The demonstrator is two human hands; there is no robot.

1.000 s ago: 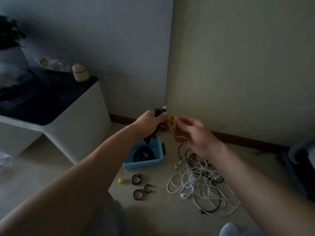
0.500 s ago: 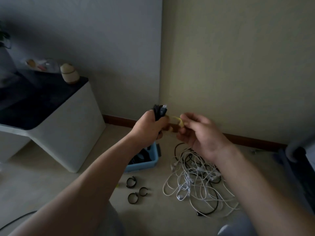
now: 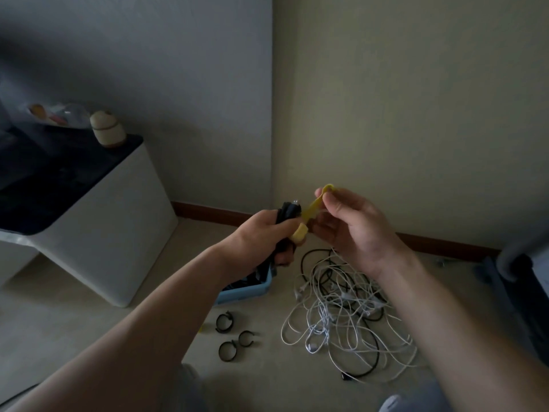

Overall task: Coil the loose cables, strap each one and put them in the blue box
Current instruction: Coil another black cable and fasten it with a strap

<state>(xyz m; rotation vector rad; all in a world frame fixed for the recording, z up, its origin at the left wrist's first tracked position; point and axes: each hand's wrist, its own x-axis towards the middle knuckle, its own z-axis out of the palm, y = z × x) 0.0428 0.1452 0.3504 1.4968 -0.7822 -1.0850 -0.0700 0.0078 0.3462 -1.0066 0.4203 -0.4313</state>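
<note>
A white cabinet (image 3: 98,233) stands at the left. Three black straps (image 3: 224,321) lie on the floor near the blue box (image 3: 246,292). Above the box, the left hand (image 3: 261,236) clenches a coiled black cable (image 3: 286,212). A yellow strap (image 3: 312,208) runs from that bundle to the right hand (image 3: 350,230), which pinches its free end. Below it, loose white and black cables (image 3: 341,310) lie tangled on the floor.

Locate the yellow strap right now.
Head view, centre frame: the yellow strap runs between the hands, its free end pinched by the right hand, its other end at the black coiled cable gripped in the left hand.
</note>
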